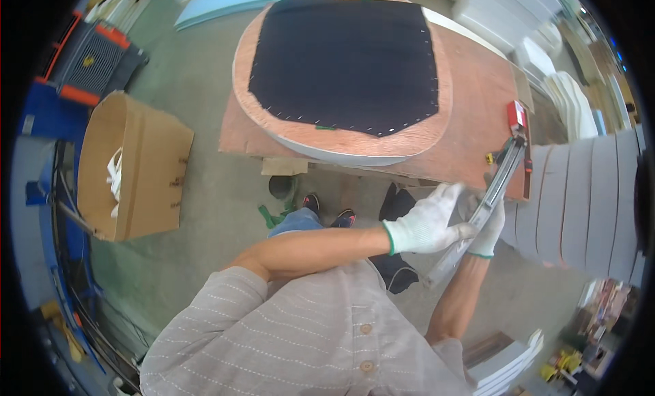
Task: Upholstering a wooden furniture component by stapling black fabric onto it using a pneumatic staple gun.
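Note:
My left hand (pixel 428 222), in a white knitted glove with a green cuff, reaches across to the right. Its thumb presses on a long, narrow silver metal tool (pixel 492 194) that looks like a staple gun with a long magazine. From beneath, my gloved right hand (pixel 487 236) grips the same tool, which slants over the table's front right corner. Blur hides the tool's lower end. On the table (pixel 471 75) lies a rounded plywood panel with a pale padded edge (pixel 416 140). Black cloth (pixel 344 61) covers its middle, with staples along the cloth's border.
Near the tool's far end are a red box (pixel 516 115) and a yellow tape measure (pixel 490 158). White curved panels (pixel 573 198) stand close on the right. An open cardboard box (pixel 150 171) is on the left, with a black and orange machine (pixel 92 58) behind it.

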`<state>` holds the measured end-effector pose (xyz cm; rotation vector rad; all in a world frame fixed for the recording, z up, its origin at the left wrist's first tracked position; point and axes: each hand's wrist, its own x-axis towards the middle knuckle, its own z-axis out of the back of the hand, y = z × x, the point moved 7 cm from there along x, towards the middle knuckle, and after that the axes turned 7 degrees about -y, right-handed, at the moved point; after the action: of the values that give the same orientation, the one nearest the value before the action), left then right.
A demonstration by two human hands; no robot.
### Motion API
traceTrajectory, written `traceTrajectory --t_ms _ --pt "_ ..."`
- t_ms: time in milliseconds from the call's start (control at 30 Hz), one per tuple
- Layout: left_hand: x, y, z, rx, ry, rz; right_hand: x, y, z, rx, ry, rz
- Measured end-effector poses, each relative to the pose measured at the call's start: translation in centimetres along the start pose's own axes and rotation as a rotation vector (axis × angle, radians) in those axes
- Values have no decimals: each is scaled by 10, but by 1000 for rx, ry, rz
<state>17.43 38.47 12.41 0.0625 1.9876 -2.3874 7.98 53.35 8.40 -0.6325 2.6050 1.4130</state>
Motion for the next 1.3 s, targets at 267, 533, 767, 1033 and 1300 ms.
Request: traceTrajectory --t_ms 267,533,767,1033,1300 --pt "8 12 87 27 -361 -281 -38 -102 8 55 -229 -395" --pt "-35 22 180 104 -645 -592 -81 -98 -111 -429 226 -174" --pt "-54 47 211 -157 -654 -683 -116 -126 -159 -879 -7 -106" --pt "-51 46 206 -471 -358 -681 -103 -168 -133 -233 1 -270" --pt "-54 93 279 -53 -459 -422 -53 -137 -145 -244 -123 -196"
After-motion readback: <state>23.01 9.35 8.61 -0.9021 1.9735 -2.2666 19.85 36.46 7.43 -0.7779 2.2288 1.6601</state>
